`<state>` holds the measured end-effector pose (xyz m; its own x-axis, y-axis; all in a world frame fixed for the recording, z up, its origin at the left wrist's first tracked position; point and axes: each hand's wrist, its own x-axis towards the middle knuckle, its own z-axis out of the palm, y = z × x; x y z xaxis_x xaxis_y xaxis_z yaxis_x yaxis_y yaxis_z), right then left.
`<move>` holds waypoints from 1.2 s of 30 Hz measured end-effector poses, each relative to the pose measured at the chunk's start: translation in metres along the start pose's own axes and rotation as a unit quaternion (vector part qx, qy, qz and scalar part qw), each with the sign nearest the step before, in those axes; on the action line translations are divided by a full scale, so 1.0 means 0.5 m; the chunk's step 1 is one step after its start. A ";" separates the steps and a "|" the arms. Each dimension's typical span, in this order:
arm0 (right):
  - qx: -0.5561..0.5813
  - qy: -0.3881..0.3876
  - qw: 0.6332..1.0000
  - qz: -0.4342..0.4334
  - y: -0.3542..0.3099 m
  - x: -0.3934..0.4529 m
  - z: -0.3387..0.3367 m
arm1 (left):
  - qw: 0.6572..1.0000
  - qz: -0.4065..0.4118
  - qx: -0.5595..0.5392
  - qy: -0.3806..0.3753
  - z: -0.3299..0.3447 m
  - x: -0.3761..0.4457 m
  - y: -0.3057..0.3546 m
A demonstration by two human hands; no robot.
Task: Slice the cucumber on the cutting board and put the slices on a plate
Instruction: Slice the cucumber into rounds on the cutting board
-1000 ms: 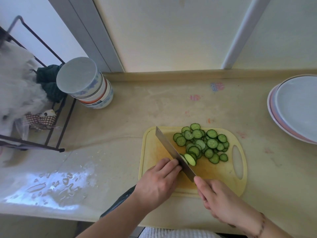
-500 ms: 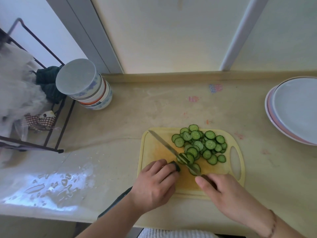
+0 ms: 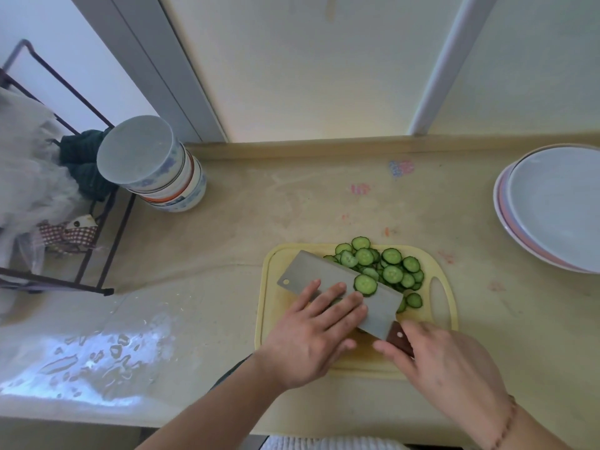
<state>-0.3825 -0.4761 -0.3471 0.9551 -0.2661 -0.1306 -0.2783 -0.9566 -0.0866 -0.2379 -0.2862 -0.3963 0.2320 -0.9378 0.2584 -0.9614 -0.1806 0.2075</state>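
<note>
A yellow cutting board (image 3: 278,315) lies on the counter with a heap of green cucumber slices (image 3: 392,273) on its far right part. A cleaver (image 3: 313,271) lies tilted over the board with its broad side up, and one slice (image 3: 365,285) sticks to the blade. My right hand (image 3: 444,365) grips the cleaver's brown handle at the board's near edge. My left hand (image 3: 311,339) rests on the blade with straight fingers. A sliver of green shows between those fingers; what it is I cannot tell. White plates (image 3: 558,203) are stacked at the right edge.
A stack of patterned bowls (image 3: 152,167) stands upside down at the back left, beside a dark wire rack (image 3: 81,254) with cloths. Water is pooled (image 3: 97,352) on the counter's near left. The wall runs along the back.
The cleaver has turned from on edge, cutting, to lying nearly flat with a slice on it. My left hand's fingers have uncurled and moved onto the blade.
</note>
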 end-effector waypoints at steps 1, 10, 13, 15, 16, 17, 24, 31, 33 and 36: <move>0.001 0.006 1.000 -0.002 0.005 -0.001 -0.001 | 1.000 -0.003 0.000 0.004 0.001 0.005 -0.007; -0.023 0.043 0.999 -0.002 0.048 -0.018 -0.007 | 0.999 -0.017 0.010 0.046 -0.022 0.041 -0.083; -0.025 0.043 0.999 0.003 0.065 -0.026 -0.004 | 0.997 0.029 0.017 0.067 -0.013 0.050 -0.095; -0.023 0.041 0.999 0.010 0.079 -0.035 0.000 | 0.996 0.041 0.010 0.076 -0.005 0.050 -0.101; -0.023 0.039 0.999 0.015 0.086 -0.039 0.000 | 0.996 0.042 0.007 0.078 -0.004 0.050 -0.103; -0.026 0.038 0.999 0.018 0.091 -0.043 0.001 | 0.996 0.044 0.005 0.081 -0.003 0.051 -0.103; -0.034 0.037 0.999 0.005 0.091 -0.041 -0.010 | 0.990 0.121 -0.050 0.055 0.008 0.085 -0.079; -0.029 0.045 0.998 0.043 0.132 -0.061 -0.012 | 0.985 0.130 -0.100 0.056 0.015 0.089 -0.097; -0.021 0.053 0.995 0.076 0.153 -0.071 -0.016 | 0.987 0.091 -0.116 0.060 0.019 0.099 -0.094; -0.011 0.052 0.993 0.109 0.175 -0.078 -0.019 | 0.989 0.066 -0.127 0.032 0.031 0.120 -0.079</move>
<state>-0.4430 -0.5506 -0.3401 0.8777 -0.4775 -0.0408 -0.4791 -0.8765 -0.0463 -0.1880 -0.3400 -0.4034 0.1232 -0.9264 0.3558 -0.9177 0.0300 0.3961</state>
